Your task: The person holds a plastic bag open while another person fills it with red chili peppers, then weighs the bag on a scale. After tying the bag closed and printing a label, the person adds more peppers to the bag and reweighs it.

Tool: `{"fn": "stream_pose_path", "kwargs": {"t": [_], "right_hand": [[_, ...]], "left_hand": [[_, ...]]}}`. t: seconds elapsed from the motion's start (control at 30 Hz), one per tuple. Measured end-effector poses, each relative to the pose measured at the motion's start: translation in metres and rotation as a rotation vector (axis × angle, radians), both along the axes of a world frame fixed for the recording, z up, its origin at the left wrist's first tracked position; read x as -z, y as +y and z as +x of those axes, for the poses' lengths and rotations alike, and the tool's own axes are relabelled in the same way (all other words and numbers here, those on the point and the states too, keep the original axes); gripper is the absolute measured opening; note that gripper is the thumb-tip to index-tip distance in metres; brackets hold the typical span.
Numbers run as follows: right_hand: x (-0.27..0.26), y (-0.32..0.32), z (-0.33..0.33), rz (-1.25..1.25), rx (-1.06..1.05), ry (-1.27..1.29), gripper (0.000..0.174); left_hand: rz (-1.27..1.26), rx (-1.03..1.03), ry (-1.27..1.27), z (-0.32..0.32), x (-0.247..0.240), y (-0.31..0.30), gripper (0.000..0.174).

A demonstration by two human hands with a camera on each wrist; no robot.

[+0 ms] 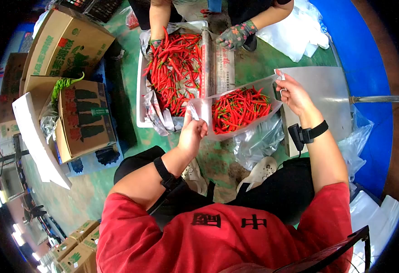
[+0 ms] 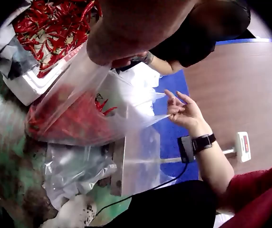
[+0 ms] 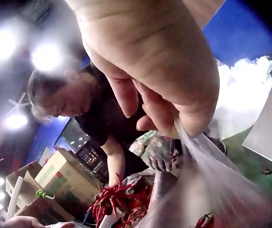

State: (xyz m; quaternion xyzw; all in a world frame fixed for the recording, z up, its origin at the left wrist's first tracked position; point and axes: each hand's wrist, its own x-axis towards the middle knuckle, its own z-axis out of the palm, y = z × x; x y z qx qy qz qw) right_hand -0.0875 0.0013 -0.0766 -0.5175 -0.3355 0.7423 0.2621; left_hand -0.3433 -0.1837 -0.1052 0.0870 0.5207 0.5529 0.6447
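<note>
A clear plastic bag full of red chilies hangs between the two hands, its mouth stretched wide. My left hand pinches one corner of the rim, and my right hand grips the opposite corner, also visible in the left wrist view as the right hand. Just beyond the bag, a white foam box lined with newspaper holds a heap of loose red chilies. Another person's gloved hand rests near the box's right edge; their other hand reaches into the chilies.
A metal platform stands at the right, with an empty clear bag on the floor beside it. Cardboard boxes and a curved white foam piece are at the left. White plastic sheets lie at the back right.
</note>
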Motion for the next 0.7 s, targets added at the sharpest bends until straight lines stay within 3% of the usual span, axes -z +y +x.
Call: {"fn": "stream_pose_path", "kwargs": {"t": [0.37,0.4,0.57,0.63,0.7], "right_hand": [[0.005,0.010,0.003,0.057,0.003,0.011,0.042],[0.004,0.009,0.002,0.051,0.002,-0.001,0.042],[0.000,0.009,0.000,0.033,0.022,-0.023,0.043],[0.003,0.009,0.001,0.035,0.024,-0.010,0.043],[0.006,0.011,0.004,0.032,0.019,0.006,0.043]], "left_hand": [[0.050,-0.029,-0.130,-0.014,0.009,0.010,0.075],[0.012,-0.046,-0.104,-0.012,0.005,0.012,0.058],[0.011,-0.046,-0.093,-0.014,0.006,0.015,0.055],[0.047,-0.034,-0.127,-0.016,0.010,0.015,0.073],[0.055,-0.026,-0.136,-0.017,0.012,0.015,0.071]]}}
